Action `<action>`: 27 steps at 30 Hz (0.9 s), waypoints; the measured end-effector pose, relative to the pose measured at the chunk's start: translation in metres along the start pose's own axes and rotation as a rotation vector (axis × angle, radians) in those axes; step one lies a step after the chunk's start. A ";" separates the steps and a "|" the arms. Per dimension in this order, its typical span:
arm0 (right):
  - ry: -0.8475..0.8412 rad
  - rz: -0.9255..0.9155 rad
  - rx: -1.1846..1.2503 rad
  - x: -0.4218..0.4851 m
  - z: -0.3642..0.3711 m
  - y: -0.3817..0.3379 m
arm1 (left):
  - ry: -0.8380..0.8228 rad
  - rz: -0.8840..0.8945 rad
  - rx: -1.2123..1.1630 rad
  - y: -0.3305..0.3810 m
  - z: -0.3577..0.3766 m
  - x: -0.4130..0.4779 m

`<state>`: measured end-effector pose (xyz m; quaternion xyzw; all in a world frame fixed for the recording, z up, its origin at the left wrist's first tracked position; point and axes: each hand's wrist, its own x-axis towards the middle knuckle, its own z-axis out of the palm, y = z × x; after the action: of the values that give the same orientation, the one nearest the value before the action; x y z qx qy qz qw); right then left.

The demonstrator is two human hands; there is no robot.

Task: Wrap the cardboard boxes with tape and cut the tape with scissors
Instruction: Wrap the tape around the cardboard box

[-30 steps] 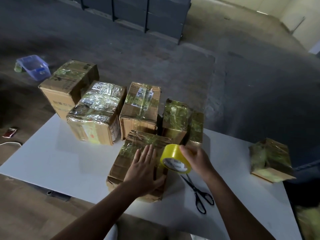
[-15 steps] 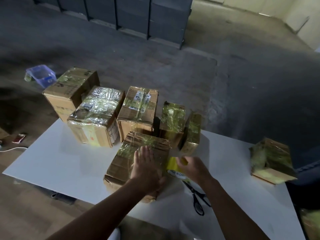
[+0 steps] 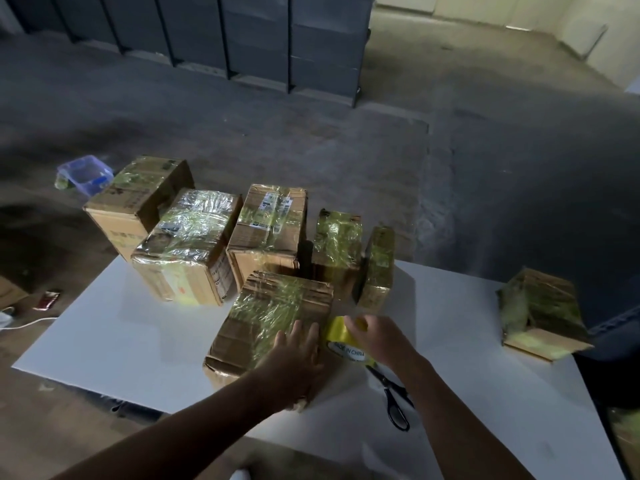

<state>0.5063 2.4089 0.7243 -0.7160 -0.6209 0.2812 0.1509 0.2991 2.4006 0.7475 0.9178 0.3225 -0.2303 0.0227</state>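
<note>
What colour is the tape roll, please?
Yellow; the head view shows the tape roll best.

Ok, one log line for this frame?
phase: taping front box | left hand: flat on box top | right hand: grips yellow tape roll at box's right side | scissors: on table, untouched

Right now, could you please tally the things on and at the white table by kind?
Cardboard boxes: 7
Tape roll: 1
Scissors: 1
Total: 9
</note>
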 end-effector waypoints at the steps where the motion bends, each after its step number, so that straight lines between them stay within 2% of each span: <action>1: -0.018 0.003 0.005 0.001 -0.001 0.000 | 0.005 -0.010 -0.009 0.001 -0.001 0.000; 5: -0.053 0.037 0.113 0.000 -0.012 -0.001 | 0.101 0.034 0.017 -0.004 -0.003 -0.004; 8: 0.046 0.042 0.260 -0.003 -0.032 -0.007 | 0.278 0.087 -0.066 -0.011 -0.013 -0.016; 12: 0.257 -0.175 0.330 0.000 -0.073 -0.031 | 0.575 0.151 -0.267 -0.011 -0.019 -0.021; 14: 0.249 -0.271 0.309 0.002 -0.090 -0.046 | 0.644 0.167 -0.345 -0.008 -0.021 -0.022; 16: 0.166 -0.311 0.278 0.003 -0.099 -0.056 | 0.656 0.132 -0.323 -0.009 -0.019 -0.023; 19: 0.088 -0.246 0.256 0.002 -0.098 -0.059 | 0.641 0.105 -0.251 -0.013 -0.015 -0.026; 23: 0.163 -0.255 0.181 0.001 -0.083 -0.067 | 0.649 0.096 -0.204 -0.025 -0.006 -0.029; 27: 0.195 -0.225 -0.119 -0.003 -0.090 -0.063 | 0.668 0.108 -0.206 -0.041 0.014 -0.038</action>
<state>0.5084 2.4296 0.8318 -0.6734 -0.6953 0.1542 0.1983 0.2431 2.4081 0.7556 0.9511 0.2846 0.1180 0.0204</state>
